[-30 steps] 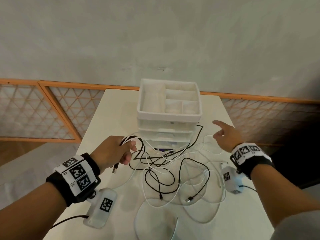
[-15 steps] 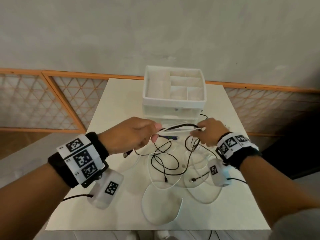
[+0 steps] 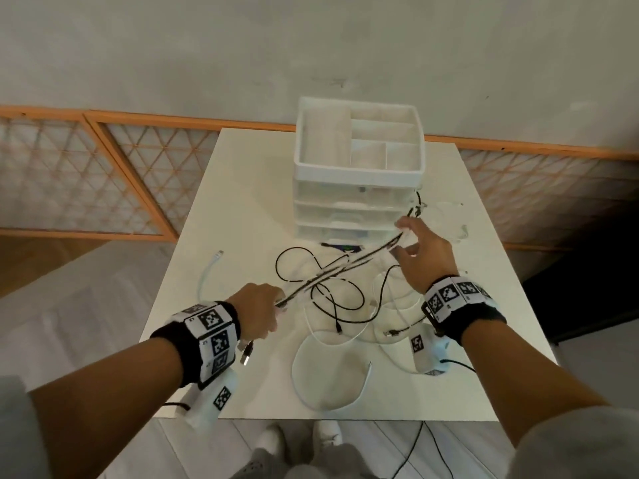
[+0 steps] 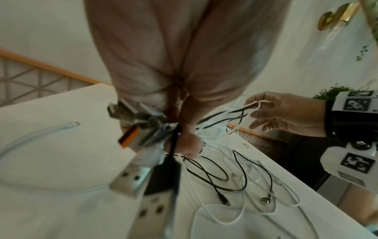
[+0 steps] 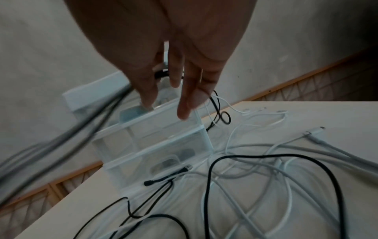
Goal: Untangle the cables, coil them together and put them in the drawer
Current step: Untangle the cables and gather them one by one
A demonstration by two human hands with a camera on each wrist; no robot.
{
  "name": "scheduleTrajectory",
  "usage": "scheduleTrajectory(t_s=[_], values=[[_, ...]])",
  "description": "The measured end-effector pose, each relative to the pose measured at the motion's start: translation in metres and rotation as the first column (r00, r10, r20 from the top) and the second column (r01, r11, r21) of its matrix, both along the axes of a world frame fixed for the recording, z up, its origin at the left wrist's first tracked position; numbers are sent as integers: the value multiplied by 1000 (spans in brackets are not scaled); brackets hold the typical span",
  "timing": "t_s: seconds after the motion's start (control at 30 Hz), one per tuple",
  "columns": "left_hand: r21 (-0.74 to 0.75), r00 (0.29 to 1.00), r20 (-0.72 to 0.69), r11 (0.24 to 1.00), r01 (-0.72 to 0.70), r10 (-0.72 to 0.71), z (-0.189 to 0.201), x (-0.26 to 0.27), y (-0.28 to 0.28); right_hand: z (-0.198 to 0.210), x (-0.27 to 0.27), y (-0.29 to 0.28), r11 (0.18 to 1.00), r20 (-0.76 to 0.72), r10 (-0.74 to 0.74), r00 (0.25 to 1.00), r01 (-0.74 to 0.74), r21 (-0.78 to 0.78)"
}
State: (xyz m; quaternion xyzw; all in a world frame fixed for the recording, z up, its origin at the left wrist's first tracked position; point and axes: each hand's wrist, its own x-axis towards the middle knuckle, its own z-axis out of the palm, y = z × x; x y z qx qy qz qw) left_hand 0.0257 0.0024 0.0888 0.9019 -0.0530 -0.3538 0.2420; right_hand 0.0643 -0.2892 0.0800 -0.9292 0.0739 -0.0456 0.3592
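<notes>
Left hand [image 3: 257,312] is clenched around a bunch of cable ends, USB plugs [image 4: 131,127] sticking out behind the fist, so the ends stay gathered while slack gets pulled out. Right hand [image 3: 423,252] is raised, cable strands [image 3: 342,271] looped over its fingers [image 4: 263,113]; grip looks like a loose pinch, though blur makes it hard to confirm. The strands run taut between the two hands, above the table [image 3: 242,188]. The rest of the black and white cables [image 3: 345,305] lies tangled below, between the hands, in front of the drawer unit [image 3: 358,188], drawers closed.
</notes>
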Motion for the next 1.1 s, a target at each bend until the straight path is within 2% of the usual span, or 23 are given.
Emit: scheduleTrajectory(t_s=[0.1,0.2,0.33,0.37,0.47,0.6,0.7,0.77,0.83,0.9,1.0,1.1], values=[[-23,994,25,994,-106,107,-10,1,-4,-10,-4,-2,995,-243,79,967,-93,-46],[-92,966,-8,961,-259,260,-17,0,-5,-29,-26,-8,977,-291,30,956,-90,-194],[-297,905,-96,856,-424,415,-16,-2,-9,-63,-66,-12,878,-542,41,839,-289,-382],[-338,893,-122,828,-447,433,-14,-2,-11,-72,-72,-14,863,-556,31,831,-303,-404],[-411,893,-191,793,-449,407,-5,2,-16,-88,-79,-15,834,-495,24,869,-290,-469],[-499,898,-223,747,-439,379,7,6,-22,-87,-75,-11,796,-401,20,916,-257,-548],[-538,898,-162,726,-428,409,11,7,-24,-80,-65,-12,846,-338,38,940,-211,-490],[-518,902,-112,750,-411,417,11,8,-22,-80,-65,-13,835,-391,80,917,-275,-476],[-486,910,-69,783,-388,408,10,7,-20,-84,-69,-9,773,-478,108,872,-376,-511],[-495,905,-67,774,-395,419,10,4,-21,-89,-75,-5,748,-510,105,854,-406,-526],[-495,893,-56,764,-414,447,9,3,-19,-90,-77,-2,770,-454,105,885,-361,-526],[-490,886,-91,754,-438,455,7,4,-17,-77,-67,-6,865,-297,73,952,-209,-457]])
